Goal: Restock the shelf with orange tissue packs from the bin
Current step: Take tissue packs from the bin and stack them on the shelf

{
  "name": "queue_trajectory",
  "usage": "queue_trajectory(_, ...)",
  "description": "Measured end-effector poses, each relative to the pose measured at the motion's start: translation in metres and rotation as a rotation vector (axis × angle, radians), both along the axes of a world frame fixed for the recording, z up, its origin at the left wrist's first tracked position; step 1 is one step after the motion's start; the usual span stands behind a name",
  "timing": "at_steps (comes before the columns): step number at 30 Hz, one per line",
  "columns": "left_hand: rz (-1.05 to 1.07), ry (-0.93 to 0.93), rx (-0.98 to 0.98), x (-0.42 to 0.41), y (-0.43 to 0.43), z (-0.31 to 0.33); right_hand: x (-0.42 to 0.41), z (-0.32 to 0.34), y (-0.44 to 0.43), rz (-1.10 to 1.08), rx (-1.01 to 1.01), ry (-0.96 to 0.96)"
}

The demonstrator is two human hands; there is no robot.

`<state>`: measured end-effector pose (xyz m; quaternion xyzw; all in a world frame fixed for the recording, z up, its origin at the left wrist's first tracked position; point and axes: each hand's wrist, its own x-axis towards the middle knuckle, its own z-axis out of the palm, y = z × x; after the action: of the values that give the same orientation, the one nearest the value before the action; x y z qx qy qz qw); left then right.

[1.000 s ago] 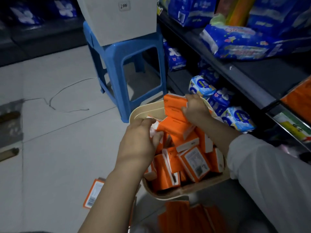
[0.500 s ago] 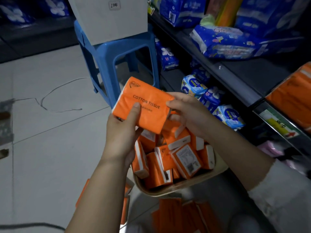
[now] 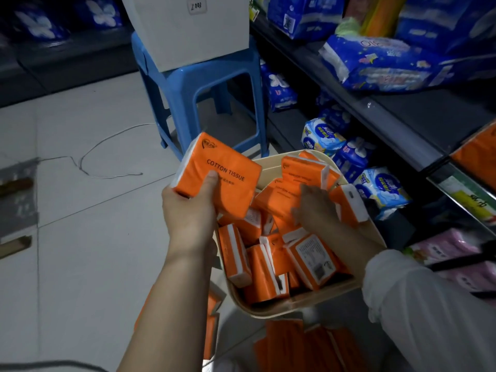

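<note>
My left hand grips an orange tissue pack printed COTTON TISSUE, held up above the left rim of the beige bin. Several more orange packs lie jumbled inside the bin. My right hand is down in the bin with its fingers over one of the upper packs; it is blurred, so I cannot tell whether it grips. The dark shelf runs along the right, with orange packs on it at the far right edge.
A blue plastic stool carrying a white box stands just behind the bin. Blue and white packs fill the lower shelf beside the bin. More orange packs lie on the floor below. A thin cable loops across the tiles.
My right hand has let go of the raised pack and dropped back into the bin. My left hand alone now holds that pack, a little lower and further left.
</note>
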<state>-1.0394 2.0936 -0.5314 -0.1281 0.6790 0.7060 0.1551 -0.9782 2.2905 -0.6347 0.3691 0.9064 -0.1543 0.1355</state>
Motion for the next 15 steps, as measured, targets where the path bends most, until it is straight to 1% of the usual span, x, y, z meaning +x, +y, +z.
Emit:
queue_trajectory(5, 0.020, 0.043, 0.030, 0.003, 0.001, 0.006, -0.004, 0.011, -0.001, -0.008, -0.001, -0.171)
queue_trajectory(7, 0.020, 0.060, 0.035, 0.005, 0.000, 0.009, -0.001, 0.016, -0.002, 0.022, 0.050, -0.163)
queue_trajectory(9, 0.009, 0.059, 0.049, 0.006, 0.000, 0.012, 0.008, 0.017, -0.007, 0.048, 0.111, -0.068)
queue_trajectory(10, 0.002, 0.055, 0.060, 0.007, 0.001, 0.014, 0.014, 0.014, -0.010, 0.061, 0.106, 0.007)
queue_trajectory(11, -0.003, 0.053, 0.072, 0.009, 0.002, 0.017, 0.022, 0.012, -0.014, 0.056, 0.048, 0.105)
queue_trajectory(13, -0.014, 0.060, 0.092, 0.014, 0.006, 0.023, 0.037, 0.015, -0.021, 0.000, -0.142, 0.276)
queue_trajectory(15, -0.027, 0.086, 0.098, 0.021, 0.011, 0.030, 0.052, 0.026, -0.025, -0.018, -0.214, 0.344)
